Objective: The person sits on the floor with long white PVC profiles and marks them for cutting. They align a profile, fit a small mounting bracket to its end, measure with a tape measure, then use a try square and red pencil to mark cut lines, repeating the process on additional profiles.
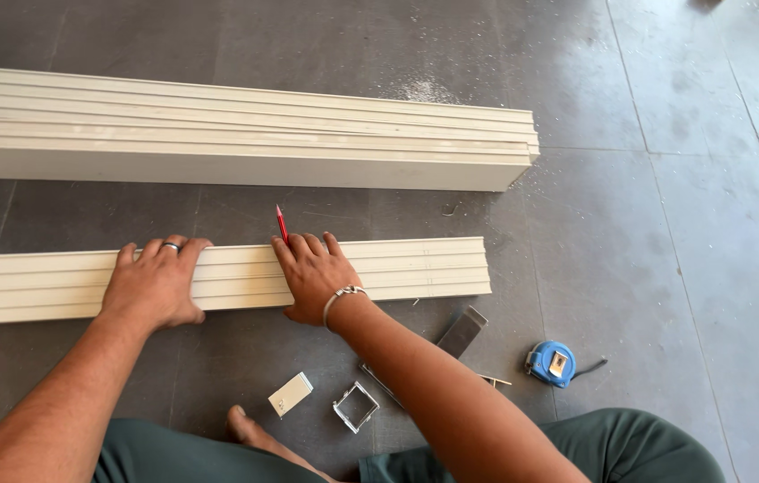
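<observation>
A: What are the hands doing right now?

B: Both are lying flat, palms down, on the near bundle of cream profiles (415, 268) stretching across the middle of the frame on the grey floor (683, 224). The left hand (154, 284), left of centre, is spreading its fingers over the far edge. The right hand (315, 275), at centre, is pressing down too, while pinching a red pencil (282, 224) whose tip is pointing up toward the far stack.

A: Far stack?

B: A larger stack of cream profiles (245, 134) is lying across the upper left of the frame, well apart from the near one.

A: Anything else nearby?

B: A blue tape measure (551, 362) is sitting at lower right. A small white block (291, 394) and an open square metal bracket (356, 406) are lying at bottom centre, beside a bare foot (250, 431). A dark flat piece (462, 333) is resting just under the forearm.

A: What could go wrong?

B: My guess: the loose profiles are only being held by palm pressure, so uneven pushing could slide them out of line. The pencil, gripped so lightly, could slip free. The foot is sitting close to the bracket's edges.
</observation>
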A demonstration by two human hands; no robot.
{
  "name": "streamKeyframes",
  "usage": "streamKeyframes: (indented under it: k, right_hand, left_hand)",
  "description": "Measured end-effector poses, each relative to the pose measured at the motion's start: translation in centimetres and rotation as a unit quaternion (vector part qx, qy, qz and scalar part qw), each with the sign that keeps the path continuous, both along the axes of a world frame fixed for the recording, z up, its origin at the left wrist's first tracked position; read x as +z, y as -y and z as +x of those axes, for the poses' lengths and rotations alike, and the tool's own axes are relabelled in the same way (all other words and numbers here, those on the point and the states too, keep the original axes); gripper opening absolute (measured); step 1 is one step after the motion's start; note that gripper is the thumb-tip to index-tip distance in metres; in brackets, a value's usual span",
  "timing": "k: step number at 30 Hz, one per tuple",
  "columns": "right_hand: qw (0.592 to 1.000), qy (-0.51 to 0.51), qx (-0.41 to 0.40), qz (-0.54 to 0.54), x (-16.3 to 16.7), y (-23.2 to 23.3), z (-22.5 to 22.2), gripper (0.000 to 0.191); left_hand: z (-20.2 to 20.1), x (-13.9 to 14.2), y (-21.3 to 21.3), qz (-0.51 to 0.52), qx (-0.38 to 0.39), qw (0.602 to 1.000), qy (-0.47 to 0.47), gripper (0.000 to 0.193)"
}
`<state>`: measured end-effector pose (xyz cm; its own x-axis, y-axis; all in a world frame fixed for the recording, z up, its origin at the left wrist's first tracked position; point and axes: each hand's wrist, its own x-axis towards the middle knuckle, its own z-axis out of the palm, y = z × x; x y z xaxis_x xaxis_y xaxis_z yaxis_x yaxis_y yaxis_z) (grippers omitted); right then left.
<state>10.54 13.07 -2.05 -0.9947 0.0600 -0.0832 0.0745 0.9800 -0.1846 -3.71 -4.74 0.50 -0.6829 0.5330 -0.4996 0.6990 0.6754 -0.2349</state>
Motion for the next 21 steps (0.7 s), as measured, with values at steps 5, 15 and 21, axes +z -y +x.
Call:
streamKeyframes:
  k: [5,15,21]
  right_hand:
    - [0.931,-0.249,-0.173,-0.204,-2.5,-5.2,8.8,0.049]
    - [0.63,-0.287,-0.581,-0.427,-7.7,-16.5,19.2,0.025]
    - [0.63,-0.261,-0.619,-0.39,-8.2,-16.6,18.2,0.021]
  left_hand:
    - [0.0,-0.3,0.0,0.004,0.0,1.0,-0.007,0.115]
    - [0.1,-0.9,-0.4,-0.002,0.008,1.0,-0.011,0.117]
    - [0.0,-0.7,-0.9,-0.018,0.024,0.999,-0.016,0.123]
